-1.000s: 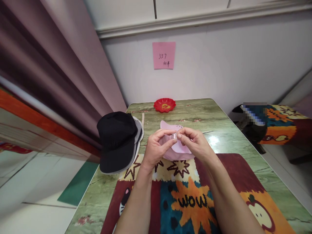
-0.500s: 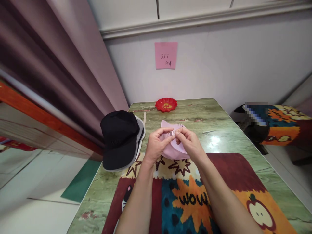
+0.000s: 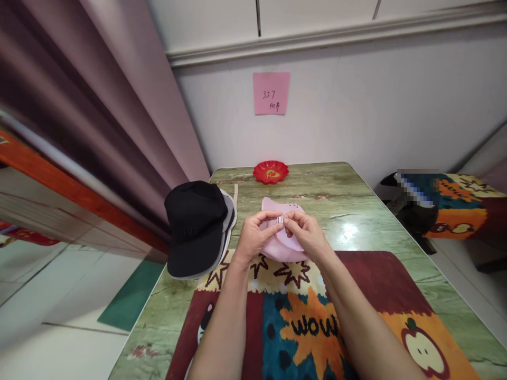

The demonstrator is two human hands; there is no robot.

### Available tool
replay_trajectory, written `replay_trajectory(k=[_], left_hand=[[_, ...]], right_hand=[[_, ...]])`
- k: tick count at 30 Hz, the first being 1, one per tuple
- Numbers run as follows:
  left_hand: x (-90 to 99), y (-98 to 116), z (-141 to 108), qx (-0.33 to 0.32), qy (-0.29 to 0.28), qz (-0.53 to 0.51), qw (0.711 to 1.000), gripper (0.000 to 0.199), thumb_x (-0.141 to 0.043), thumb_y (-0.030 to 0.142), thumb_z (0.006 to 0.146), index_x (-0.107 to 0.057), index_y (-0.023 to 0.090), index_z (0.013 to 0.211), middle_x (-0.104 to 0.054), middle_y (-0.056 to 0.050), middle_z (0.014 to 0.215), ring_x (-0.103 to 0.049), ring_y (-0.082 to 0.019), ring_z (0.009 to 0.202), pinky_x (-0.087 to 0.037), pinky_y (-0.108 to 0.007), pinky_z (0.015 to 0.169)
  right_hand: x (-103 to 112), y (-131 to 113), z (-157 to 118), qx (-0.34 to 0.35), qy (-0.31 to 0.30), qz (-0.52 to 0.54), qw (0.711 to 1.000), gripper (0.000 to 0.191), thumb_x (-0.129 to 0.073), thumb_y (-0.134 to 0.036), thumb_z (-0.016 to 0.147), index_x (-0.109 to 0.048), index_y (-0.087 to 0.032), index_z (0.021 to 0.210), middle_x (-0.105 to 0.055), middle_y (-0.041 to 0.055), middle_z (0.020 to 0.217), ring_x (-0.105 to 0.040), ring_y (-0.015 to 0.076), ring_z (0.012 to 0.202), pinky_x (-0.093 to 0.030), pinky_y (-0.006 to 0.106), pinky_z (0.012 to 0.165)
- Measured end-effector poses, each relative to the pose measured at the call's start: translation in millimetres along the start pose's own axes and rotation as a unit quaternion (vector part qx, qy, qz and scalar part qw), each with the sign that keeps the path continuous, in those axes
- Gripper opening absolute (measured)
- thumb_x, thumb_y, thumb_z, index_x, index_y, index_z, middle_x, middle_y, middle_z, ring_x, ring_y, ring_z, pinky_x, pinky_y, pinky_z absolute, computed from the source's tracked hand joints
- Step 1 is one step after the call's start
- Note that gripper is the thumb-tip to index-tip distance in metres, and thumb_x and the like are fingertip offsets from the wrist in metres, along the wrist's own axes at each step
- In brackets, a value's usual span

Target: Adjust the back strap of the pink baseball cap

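A pink cap [image 3: 283, 252] lies at the far edge of the patterned mat, partly hidden beneath both hands. Over it, my left hand [image 3: 256, 233] pinches a small metal buckle [image 3: 279, 219] between thumb and fingers. On the buckle's right side, my right hand [image 3: 304, 228] is closed, its thumb and forefinger pinched at the buckle's edge on what looks like the cap's strap. The strap itself is mostly covered by the fingers.
Stacked caps, a black one [image 3: 196, 227] on top, sit at the table's left edge. A red scalloped dish [image 3: 271, 172] stands near the wall. The colourful mat [image 3: 285, 338] lies under my forearms. Another table [image 3: 459, 206] is at the right.
The view has shifted slightly. The buckle is tilted a little differently between my fingers, and the fingertips of my right hand have moved slightly; both hands stay above the pink cap.
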State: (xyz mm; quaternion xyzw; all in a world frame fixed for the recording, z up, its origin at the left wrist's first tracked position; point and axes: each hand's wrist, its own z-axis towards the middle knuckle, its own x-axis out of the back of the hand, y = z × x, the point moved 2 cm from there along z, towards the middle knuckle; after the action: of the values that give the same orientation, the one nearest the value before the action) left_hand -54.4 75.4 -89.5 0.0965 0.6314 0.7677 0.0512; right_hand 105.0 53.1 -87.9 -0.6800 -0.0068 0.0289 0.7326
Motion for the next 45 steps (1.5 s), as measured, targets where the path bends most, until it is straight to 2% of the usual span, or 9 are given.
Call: replay_trajectory(k=[6,11,20,25,30,35,45], left_hand=[[-0.1,0.7,-0.5,0.002,0.01,0.005,1.0,0.033,-0.087,0.033,0.07,-0.08,0.016,0.098,-0.079,-0.009,0.1,-0.071,-0.023,0.096,-0.053,-0.035,0.092],[0.1,5.6,-2.4,0.023,-0.016,-0.003,1.0,0.033,-0.087,0.033,0.07,-0.081,0.016,0.097,-0.08,-0.009,0.099,-0.073,-0.024,0.094,-0.055,-0.035,0.09],[2.2,12.8,-3.7,-0.009,-0.002,0.043,0.999,0.03,-0.085,0.033,0.073,-0.08,0.016,0.097,-0.08,-0.009,0.1,-0.073,-0.024,0.096,-0.054,-0.035,0.092],[3.1,15.7,-4.4,-0.008,-0.01,0.038,0.999,0.03,-0.086,0.032,0.072,-0.079,0.016,0.096,-0.08,-0.01,0.101,-0.073,-0.024,0.096,-0.054,-0.034,0.092],[2.5,13.7,-2.9,-0.027,-0.007,0.015,1.0,0.041,-0.086,0.029,0.072,-0.074,0.018,0.109,-0.076,-0.008,0.099,-0.07,-0.021,0.097,-0.053,-0.031,0.091],[1.6,13.9,-2.1,-0.058,-0.01,0.024,0.998,0.025,-0.085,0.029,0.072,-0.072,0.018,0.091,-0.073,-0.006,0.095,-0.067,-0.021,0.097,-0.051,-0.032,0.092],[1.1,17.2,-3.2,-0.042,-0.014,0.025,0.999,0.025,-0.084,0.028,0.073,-0.071,0.018,0.091,-0.072,-0.005,0.093,-0.066,-0.02,0.093,-0.05,-0.032,0.09]], right_hand=[[4.1,-0.6,-0.1,0.009,-0.019,-0.023,1.0,0.031,-0.066,-0.05,0.084,-0.062,-0.02,0.076,-0.055,-0.0016,0.062,-0.05,0.0137,0.06,-0.04,0.027,0.058],[9.2,-1.9,0.5,0.033,-0.037,-0.049,0.998,0.03,-0.067,-0.049,0.086,-0.065,-0.019,0.078,-0.056,-0.002,0.062,-0.051,0.0133,0.06,-0.042,0.028,0.06],[6.7,-1.3,0.0,0.011,-0.01,0.023,1.0,0.031,-0.071,-0.049,0.082,-0.063,-0.019,0.085,-0.063,0.0005,0.069,-0.06,0.016,0.066,-0.049,0.031,0.068],[7.8,-2.2,0.2,-0.005,-0.022,0.034,0.999,0.023,-0.067,-0.041,0.083,-0.064,-0.019,0.088,-0.065,0.0009,0.071,-0.063,0.0161,0.07,-0.051,0.031,0.072],[10.0,-5.2,0.1,-0.011,-0.015,0.032,0.999,0.022,-0.068,-0.04,0.08,-0.066,-0.018,0.082,-0.064,0.0,0.068,-0.06,0.0152,0.067,-0.049,0.031,0.07],[12.6,-11.1,-1.0,-0.014,-0.02,0.026,0.999,0.019,-0.067,-0.038,0.079,-0.066,-0.019,0.078,-0.061,-0.0015,0.063,-0.056,0.014,0.062,-0.046,0.029,0.065],[7.2,-9.3,-1.6,-0.025,-0.011,0.03,0.999,0.02,-0.066,-0.04,0.077,-0.064,-0.019,0.077,-0.06,-0.0016,0.062,-0.055,0.0143,0.062,-0.045,0.03,0.064]])
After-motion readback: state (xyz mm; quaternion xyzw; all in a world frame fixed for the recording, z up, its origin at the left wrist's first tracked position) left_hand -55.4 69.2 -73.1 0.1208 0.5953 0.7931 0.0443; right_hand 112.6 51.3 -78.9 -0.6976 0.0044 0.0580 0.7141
